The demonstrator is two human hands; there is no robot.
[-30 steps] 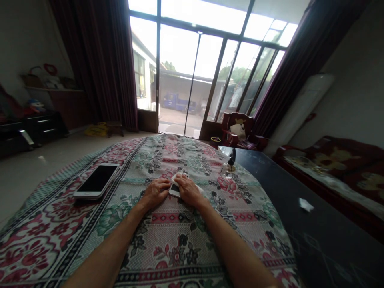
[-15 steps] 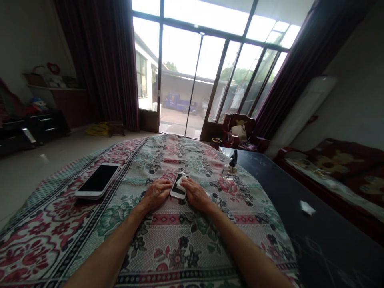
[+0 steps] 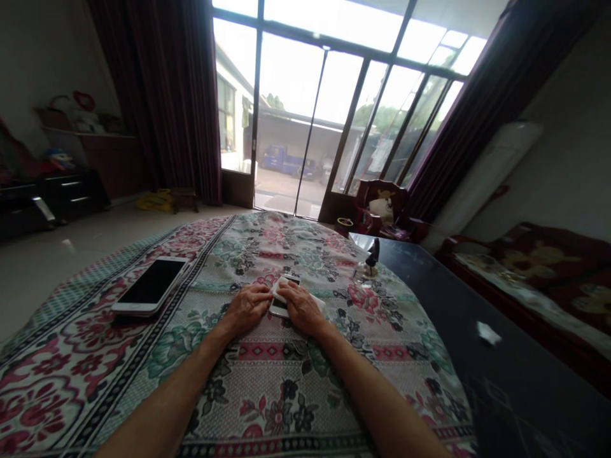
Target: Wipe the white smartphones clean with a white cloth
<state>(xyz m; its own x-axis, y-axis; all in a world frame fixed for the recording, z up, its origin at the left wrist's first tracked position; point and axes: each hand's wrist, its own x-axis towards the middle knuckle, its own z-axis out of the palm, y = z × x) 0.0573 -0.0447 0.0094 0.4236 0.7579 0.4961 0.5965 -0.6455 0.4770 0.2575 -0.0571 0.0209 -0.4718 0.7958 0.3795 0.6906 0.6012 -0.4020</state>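
Between the hands, a phone (image 3: 277, 309) lies flat on the cloth-covered table (image 3: 305, 381), long axis running from 7 to 1 o'clock, the left hand (image 3: 247, 308) gripping its edge, the right hand (image 3: 301, 308) clasping a white rag (image 3: 280, 285) against it.

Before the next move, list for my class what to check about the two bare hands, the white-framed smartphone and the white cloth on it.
1. Left hand and right hand both at the white-framed smartphone: ok.
2. White cloth on the smartphone, under the fingers: ok.
3. Smartphone lying flat on the floral tablecloth: ok.
4. Second, black-screened smartphone apart from both hands: ok.
5. Screen free of smears: cannot tell, mostly covered and too small.
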